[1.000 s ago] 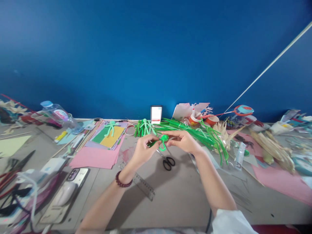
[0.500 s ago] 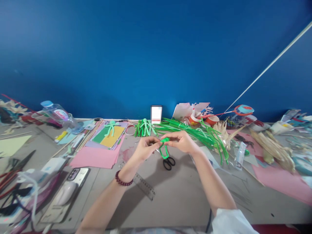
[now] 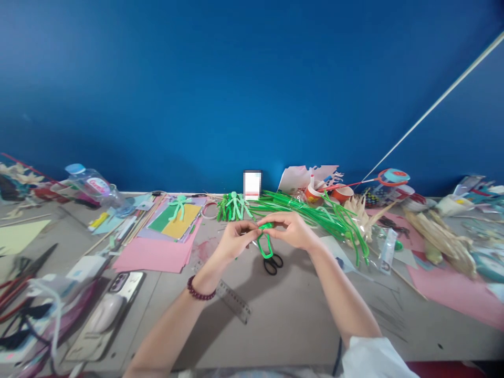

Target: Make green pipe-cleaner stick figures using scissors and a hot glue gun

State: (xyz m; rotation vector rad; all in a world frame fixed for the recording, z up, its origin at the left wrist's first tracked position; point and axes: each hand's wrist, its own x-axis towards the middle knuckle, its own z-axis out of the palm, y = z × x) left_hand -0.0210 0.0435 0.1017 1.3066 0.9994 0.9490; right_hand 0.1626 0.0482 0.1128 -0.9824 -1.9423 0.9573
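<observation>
Between my two hands is a bright green pipe cleaner (image 3: pixel 269 248) bent into a long loop, its top end wound tightly. My left hand (image 3: pixel 238 240) pinches the wound end from the left, thumb and fingertips pressed together. From the other side my right hand (image 3: pixel 292 230) grips the same end with thumb and index finger. The loop hangs down just over the black handles of a pair of scissors (image 3: pixel 272 264) lying on the table. Beyond my hands stand several small green pipe-cleaner figures (image 3: pixel 233 205), and a bundle of green pipe cleaners (image 3: pixel 303 207) lies to their right.
A clear ruler (image 3: pixel 233 301) lies near my left wrist. On the left are pink paper sheets (image 3: pixel 155 255), a phone (image 3: pixel 104 315) with a mouse on it, and a plastic bottle (image 3: pixel 98 186). Paper cups (image 3: pixel 342 194) and dried husks (image 3: pixel 444 241) are on the right.
Both hands stay in nearly the same place, still pinching the green pipe cleaner. Its hanging loop has shifted very slightly downward.
</observation>
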